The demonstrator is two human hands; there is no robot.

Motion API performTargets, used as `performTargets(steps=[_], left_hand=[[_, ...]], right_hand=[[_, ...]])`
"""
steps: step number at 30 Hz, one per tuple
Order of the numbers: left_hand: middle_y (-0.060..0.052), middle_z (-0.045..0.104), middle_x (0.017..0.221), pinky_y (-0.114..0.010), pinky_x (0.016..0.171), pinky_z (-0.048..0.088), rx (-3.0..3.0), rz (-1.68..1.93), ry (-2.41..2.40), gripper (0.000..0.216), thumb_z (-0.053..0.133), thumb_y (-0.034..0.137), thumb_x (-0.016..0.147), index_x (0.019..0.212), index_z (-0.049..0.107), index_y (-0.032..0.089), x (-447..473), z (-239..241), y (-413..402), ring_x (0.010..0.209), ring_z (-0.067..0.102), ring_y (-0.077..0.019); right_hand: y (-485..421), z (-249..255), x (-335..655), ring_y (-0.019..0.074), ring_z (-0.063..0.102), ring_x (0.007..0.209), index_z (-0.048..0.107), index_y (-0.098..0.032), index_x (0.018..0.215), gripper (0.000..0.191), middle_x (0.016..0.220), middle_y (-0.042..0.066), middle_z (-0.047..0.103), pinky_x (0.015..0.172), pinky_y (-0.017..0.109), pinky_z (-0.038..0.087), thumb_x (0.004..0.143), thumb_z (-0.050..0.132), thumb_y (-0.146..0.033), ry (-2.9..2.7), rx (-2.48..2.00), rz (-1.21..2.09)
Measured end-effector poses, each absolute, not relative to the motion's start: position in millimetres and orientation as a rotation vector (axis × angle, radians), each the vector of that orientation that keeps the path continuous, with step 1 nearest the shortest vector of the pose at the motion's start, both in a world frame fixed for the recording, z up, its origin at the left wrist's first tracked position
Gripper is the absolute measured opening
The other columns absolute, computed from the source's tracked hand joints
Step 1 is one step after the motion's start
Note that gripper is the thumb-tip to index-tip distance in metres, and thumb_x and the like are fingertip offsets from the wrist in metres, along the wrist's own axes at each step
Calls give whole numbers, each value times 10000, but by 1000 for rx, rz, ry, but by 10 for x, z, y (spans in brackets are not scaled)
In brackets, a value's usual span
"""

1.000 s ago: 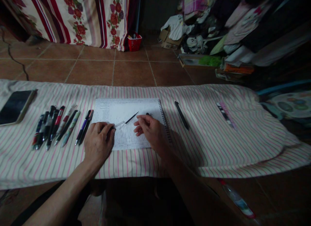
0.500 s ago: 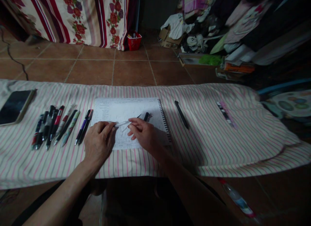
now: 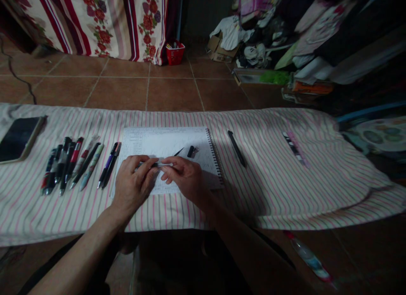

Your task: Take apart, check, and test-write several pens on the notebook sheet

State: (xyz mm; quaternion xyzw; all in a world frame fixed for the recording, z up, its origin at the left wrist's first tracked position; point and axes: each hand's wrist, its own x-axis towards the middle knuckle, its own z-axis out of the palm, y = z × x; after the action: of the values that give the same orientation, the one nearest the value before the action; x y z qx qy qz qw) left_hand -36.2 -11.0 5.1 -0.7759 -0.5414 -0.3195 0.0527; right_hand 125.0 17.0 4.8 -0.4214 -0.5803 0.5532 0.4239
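Observation:
My left hand (image 3: 133, 187) and my right hand (image 3: 185, 176) meet over a spiral notebook (image 3: 168, 144) on a striped cloth (image 3: 285, 180). Both pinch a thin clear pen barrel (image 3: 160, 164), held level between them just above the page. A thin black refill (image 3: 178, 151) and a small black pen part (image 3: 191, 151) lie on the page just beyond my right hand.
A row of several pens (image 3: 76, 164) lies left of the notebook, with a phone (image 3: 19, 138) at the far left. A black pen (image 3: 237, 148) and a patterned pen (image 3: 293, 149) lie to the right. Tiled floor and piled clutter sit beyond.
My right hand left the black parts on the page and came left to the clear barrel. My left hand lifted the barrel, and both hands now pinch it.

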Motion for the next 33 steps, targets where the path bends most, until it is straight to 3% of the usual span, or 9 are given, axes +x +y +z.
performTargets(steps=[6, 13, 21, 27, 33], left_hand=[[-79, 610, 978, -385, 776, 464, -2273, -964, -1697, 239, 520, 272, 865, 1086, 591, 216, -342, 91, -142, 881, 560, -226], [-79, 612, 1011, -364, 827, 486, -2303, -1220, -1716, 269, 407, 245, 909, 1108, 586, 213, -238, 144, -120, 952, 579, -211], [-83, 620, 1067, -362, 876, 495, -2302, -1299, -1775, 255, 416, 288, 913, 1095, 573, 203, -159, 140, -79, 1009, 589, -199], [-98, 630, 1091, -331, 877, 500, -2329, -1367, -1686, 219, 447, 197, 903, 1099, 541, 173, -125, 118, -58, 1026, 602, -182], [-91, 629, 1028, -328, 836, 501, -2306, -1415, -1625, 242, 450, 172, 893, 1120, 535, 180, -112, 113, -28, 976, 600, -186]], right_hand=[[77, 127, 1270, 118, 672, 619, 647, -234, 909, 133, 803, 9, 711, 591, 244, 547, 827, 596, -324, -1687, -1000, 1058], [36, 175, 1240, 143, 672, 852, 622, -265, 1029, 188, 948, 22, 715, 776, 269, 525, 852, 575, -307, -1849, -866, 835], [35, 231, 1271, 133, 678, 844, 597, -248, 1104, 235, 959, 30, 718, 773, 260, 536, 876, 544, -244, -1875, -833, 743], [53, 169, 1287, 134, 657, 954, 557, -262, 1203, 313, 1044, 33, 701, 852, 270, 523, 897, 499, -227, -1868, -806, 729], [84, 177, 1283, 122, 657, 936, 524, -233, 1243, 352, 1010, 40, 702, 840, 259, 530, 910, 441, -157, -1875, -720, 569]])
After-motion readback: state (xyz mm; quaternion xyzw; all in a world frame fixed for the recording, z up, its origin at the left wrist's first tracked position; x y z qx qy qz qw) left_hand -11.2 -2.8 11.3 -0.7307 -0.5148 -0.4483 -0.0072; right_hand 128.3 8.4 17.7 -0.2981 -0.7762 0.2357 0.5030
